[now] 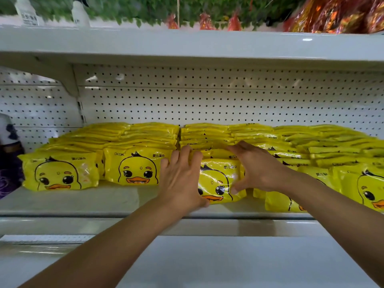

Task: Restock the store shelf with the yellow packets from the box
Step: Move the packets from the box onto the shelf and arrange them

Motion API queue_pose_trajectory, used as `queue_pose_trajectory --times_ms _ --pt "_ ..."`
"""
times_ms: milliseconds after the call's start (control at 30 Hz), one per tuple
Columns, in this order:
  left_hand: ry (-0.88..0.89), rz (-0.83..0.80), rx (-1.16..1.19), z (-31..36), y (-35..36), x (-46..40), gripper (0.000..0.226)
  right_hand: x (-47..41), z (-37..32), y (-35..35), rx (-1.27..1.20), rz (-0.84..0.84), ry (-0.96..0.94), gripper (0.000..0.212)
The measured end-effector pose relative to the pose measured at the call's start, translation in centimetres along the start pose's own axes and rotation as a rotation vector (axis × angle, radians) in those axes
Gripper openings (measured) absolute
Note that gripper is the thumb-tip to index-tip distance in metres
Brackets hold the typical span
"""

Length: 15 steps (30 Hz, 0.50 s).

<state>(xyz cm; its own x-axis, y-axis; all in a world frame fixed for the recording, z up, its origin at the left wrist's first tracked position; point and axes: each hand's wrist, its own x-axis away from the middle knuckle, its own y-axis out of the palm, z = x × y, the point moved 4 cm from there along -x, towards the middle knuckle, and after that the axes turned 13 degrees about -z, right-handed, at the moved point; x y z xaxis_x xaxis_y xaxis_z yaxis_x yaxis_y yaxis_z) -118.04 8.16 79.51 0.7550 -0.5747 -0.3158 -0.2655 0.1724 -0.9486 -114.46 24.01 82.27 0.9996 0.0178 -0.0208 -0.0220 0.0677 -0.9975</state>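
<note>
A glossy yellow packet [220,181], soft and pillow-shaped with a cartoon duck face printed on it, is held at the centre of the view on the white metal shelf [83,202], near its front lip. It is framed by both hands: the left hand [180,179] is laid against its 9 o'clock edge with fingers straight and spread, the thumb at the lower corner, and the right hand [259,169] is cupped wide over its 3 o'clock side, fingers reaching across the top and the thumb bent down onto the front. Part of the duck print is hidden by the two hands. Rows of matching packets [133,169] are stacked from 9 o'clock to 3 o'clock, leaning back toward the white perforated back panel [207,100]. The word "CKOK" and some Chinese characters can be read along the tops of the packets. At 9 o'clock a dark purple and white item [9,159] is seen, blurred. At 12 o'clock, on the upper shelf [187,44], green leaves [128,9], white bottles [27,11] and shiny red-orange wrapped goods [336,15] are seen.
</note>
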Motion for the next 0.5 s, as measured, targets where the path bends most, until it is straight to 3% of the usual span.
queue_pose_trajectory --times_ms 133,300,500 --pt "0.034 -0.041 -0.060 -0.1 0.0 -0.6 0.106 -0.1 0.5 -0.5 -0.102 -0.022 -0.010 0.104" --pt "0.048 -0.090 0.034 -0.2 0.1 -1.1 0.096 -0.5 1.3 0.0 -0.167 -0.181 0.041 0.114" --pt "0.061 -0.085 -0.005 -0.7 0.2 -1.8 0.119 -1.4 0.4 0.9 -0.144 -0.132 0.051 0.101"
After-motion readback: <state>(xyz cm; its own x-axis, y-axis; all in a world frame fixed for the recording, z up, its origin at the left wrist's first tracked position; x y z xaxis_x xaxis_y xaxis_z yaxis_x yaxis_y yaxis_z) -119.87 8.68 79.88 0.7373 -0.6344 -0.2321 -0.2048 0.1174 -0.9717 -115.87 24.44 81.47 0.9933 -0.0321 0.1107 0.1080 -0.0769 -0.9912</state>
